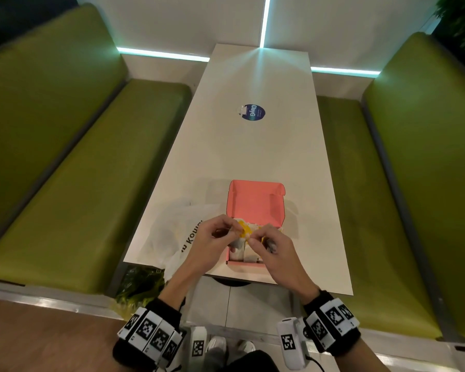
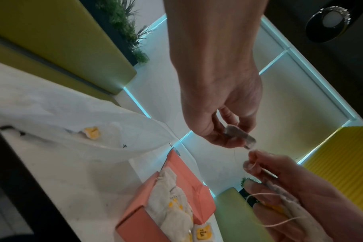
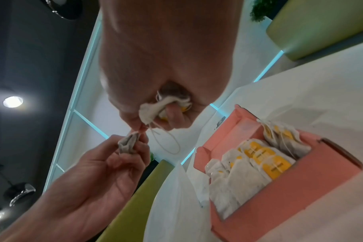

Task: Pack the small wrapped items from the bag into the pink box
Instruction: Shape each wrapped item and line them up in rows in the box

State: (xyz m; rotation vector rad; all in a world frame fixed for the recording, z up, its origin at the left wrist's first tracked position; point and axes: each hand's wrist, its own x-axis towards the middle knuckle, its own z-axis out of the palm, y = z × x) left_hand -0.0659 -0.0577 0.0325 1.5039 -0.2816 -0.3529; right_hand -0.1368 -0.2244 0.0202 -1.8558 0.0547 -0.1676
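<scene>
The open pink box (image 1: 255, 205) stands near the table's front edge, with several white tea bags (image 3: 249, 163) with yellow tags packed in it. Just above its near end, both hands meet. My left hand (image 1: 226, 233) pinches one small grey tea bag (image 2: 238, 135) between thumb and fingers. My right hand (image 1: 259, 238) grips another tea bag (image 3: 166, 106), bunched in its curled fingers with a yellow tag. A thin string (image 3: 168, 144) hangs in a loop between the two hands. The white plastic bag (image 1: 169, 232) lies left of the box, and a yellow-tagged item (image 2: 91, 132) shows through it.
The white table (image 1: 253, 146) is long and narrow, with a round blue sticker (image 1: 253, 112) near its middle. Green benches (image 1: 65, 157) flank it on both sides. A green leafy bundle (image 1: 140, 285) sits below the table's front left corner.
</scene>
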